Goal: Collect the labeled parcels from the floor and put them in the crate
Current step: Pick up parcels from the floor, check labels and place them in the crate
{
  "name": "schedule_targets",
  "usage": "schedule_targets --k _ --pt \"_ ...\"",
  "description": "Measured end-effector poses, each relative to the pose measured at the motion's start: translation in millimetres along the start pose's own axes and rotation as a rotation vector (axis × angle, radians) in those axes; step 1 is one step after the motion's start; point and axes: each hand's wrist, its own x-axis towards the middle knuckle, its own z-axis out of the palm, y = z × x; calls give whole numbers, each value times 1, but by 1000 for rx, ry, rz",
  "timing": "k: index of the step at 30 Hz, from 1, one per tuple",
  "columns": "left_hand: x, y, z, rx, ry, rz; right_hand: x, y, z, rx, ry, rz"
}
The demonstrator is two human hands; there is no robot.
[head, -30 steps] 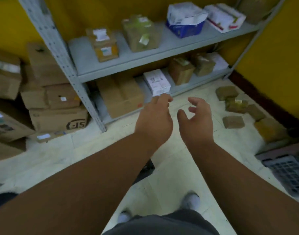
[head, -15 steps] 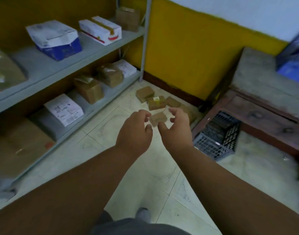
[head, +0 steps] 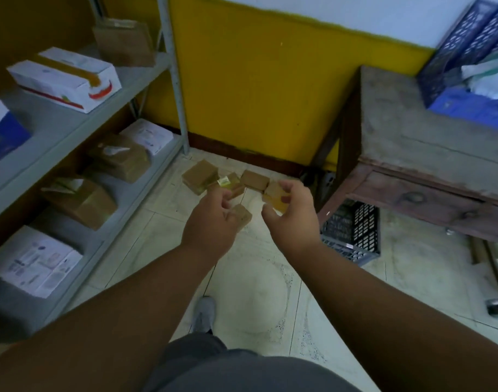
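Left hand (head: 211,224): reaching forward over the floor, fingers loosely curled, grip holding nothing.
Right hand (head: 291,215): reaching out beside it, fingers and thumb spread apart, grip empty.
Parcels (head: 199,176): small brown packets lying clustered on the tiled floor (head: 256,292) near the yellow wall, beyond both hands.
Crate (head: 352,233): dark, sitting on the floor under the wooden bench (head: 428,154), right of the parcels.
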Motion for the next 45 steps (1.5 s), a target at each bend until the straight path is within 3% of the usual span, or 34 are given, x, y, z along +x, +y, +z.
schedule_targets --k 7,11,16,23,30,41,45 --pt "164 4 -19 36 -69 81 123 -24 41 -34 -34 54" --pt "218 7 3 0 -112 111 173 -14 43 -15 39 35" --pt "284 11 40 -45 -219 55 254 15 33 -27 100 56" --pt "438 25 69 -10 -238 22 436 37 67 -20 31 26" --pt "539 28 86 -9 -203 -81 573 37 91 -65 -15 -43" --pt "690 -39 155 -1 -358 -6 662 101 194 -233 36 121" --pt "725 -105 219 -7 -440 -96 681 164 248 -239 -20 231"
